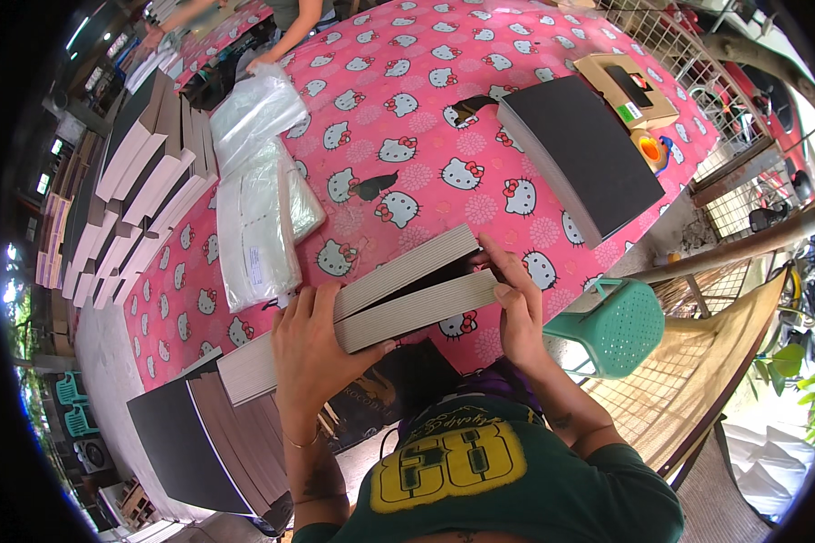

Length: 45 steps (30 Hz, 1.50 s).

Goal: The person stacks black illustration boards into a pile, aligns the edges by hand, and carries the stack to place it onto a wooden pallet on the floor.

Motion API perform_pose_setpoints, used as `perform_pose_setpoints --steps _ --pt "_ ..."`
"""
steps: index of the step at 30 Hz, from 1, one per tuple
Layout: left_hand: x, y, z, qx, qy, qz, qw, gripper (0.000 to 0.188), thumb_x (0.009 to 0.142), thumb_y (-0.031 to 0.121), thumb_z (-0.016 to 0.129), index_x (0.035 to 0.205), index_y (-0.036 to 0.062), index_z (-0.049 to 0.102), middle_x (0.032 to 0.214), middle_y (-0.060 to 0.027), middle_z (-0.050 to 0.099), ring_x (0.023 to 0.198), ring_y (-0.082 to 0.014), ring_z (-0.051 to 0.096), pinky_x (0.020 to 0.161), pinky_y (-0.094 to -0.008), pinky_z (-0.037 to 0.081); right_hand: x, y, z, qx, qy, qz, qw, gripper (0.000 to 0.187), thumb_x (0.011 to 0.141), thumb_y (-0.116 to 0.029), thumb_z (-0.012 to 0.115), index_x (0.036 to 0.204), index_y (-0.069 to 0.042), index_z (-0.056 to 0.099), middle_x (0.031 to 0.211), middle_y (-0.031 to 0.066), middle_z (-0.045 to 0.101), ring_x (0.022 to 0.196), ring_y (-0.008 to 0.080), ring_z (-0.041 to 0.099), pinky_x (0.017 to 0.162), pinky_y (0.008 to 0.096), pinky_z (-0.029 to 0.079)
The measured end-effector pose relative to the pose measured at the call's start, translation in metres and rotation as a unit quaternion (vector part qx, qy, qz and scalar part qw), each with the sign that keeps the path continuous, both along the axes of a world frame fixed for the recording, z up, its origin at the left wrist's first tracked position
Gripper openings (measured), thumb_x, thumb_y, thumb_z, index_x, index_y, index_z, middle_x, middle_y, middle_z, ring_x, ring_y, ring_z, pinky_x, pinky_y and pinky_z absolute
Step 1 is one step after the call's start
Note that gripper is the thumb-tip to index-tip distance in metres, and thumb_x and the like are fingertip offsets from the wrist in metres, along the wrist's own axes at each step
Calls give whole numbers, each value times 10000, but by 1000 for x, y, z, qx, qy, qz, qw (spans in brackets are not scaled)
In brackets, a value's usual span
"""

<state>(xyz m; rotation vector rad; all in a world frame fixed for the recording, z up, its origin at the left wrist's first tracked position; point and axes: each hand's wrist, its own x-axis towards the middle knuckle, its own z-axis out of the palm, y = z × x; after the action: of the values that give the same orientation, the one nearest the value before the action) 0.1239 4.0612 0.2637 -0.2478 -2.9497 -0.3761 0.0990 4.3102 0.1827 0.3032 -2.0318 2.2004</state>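
Observation:
My left hand [310,348] is wrapped around the middle of a thick stack of black-faced boards [407,312], whose pale, ribbed edges face up. The stack is parted into two bundles, with a dark gap widening toward the right end. At that end my right hand [519,312] grips the corners, thumb on the near bundle and fingers by the far one. The stack lies slantwise in front of my body, its left end over another black-topped stack [177,443] at the table's near left.
A pink patterned cloth [462,172] covers the table. Clear plastic bags [255,217] lie left, beside tall board stacks [140,172]. At right are a black-topped stack [593,149], a cardboard box [656,104] and a tape roll [650,149]. A green stool [620,330] stands right; another person's arm [290,36] reaches in.

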Motion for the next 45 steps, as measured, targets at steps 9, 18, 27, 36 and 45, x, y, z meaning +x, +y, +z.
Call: perform_pose_setpoints --steps 9,18,27,36,45 --pt "0 0 0 4 -3 6 1000 773 554 470 914 1120 63 581 938 -117 611 887 -330 630 749 -451 473 1 -1 -2 -3 -8 -4 1000 586 875 -145 425 1419 48 523 1164 147 621 1116 235 521 1042 365 370" --pt "0 0 0 8 -3 4 1000 764 552 473 910 1115 69 588 927 -112 615 879 -327 637 752 -451 471 1 -1 -6 -4 6 -14 1000 570 876 -138 437 1404 54 534 1151 150 637 1113 238 532 1043 368 370" --pt "-1 0 -1 6 -3 5 1000 762 551 470 910 1114 71 588 924 -110 614 880 -328 633 766 -451 465 1 -2 -10 -37 -8 -6 999 568 879 -155 441 1404 42 530 1150 146 613 1108 228 543 1015 367 398" --pt "0 0 0 3 0 1 1000 765 544 469 911 1107 67 583 926 -114 616 881 -329 633 765 -452 464 0 -2 -17 -80 -35 -4 996 484 840 -84 432 1293 31 556 1163 121 562 1086 201 524 988 343 412" --pt "0 -1 0 -1 -2 -2 1000 781 551 495 904 1117 62 583 929 -119 617 887 -334 632 763 -455 462 -8 2 -17 -11 4 -15 1000 413 801 -51 435 1195 11 542 1154 110 544 1089 195 507 1003 342 378"
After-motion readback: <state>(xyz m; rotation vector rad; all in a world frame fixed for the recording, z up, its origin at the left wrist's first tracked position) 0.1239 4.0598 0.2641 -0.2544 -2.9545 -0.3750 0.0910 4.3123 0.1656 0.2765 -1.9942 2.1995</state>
